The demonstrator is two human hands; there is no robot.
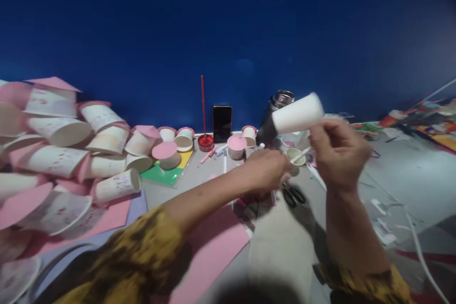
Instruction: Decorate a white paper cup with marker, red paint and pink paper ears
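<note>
My right hand (337, 149) is raised, thumb and fingers pinched on the end of a plain white cylinder (298, 113) that lies tilted in the air. Whether it is a bottle or a rolled tube I cannot tell. Lower and to the left, my left hand (268, 170) is closed, its fingers curled; what they hold, if anything, is hidden. Between the hands stands a small cup (296, 156) with a white stick (302, 154) in it. Black-handled scissors (293, 195) lie just below my left hand.
Many paper cups with pink tops (59, 164) are piled at the left. Pink sheets (213, 251) lie in front. A phone (222, 123), a red stand with a rod (205, 141) and a dark flask (269, 121) stand by the blue wall. A white cable (416, 242) runs along the right.
</note>
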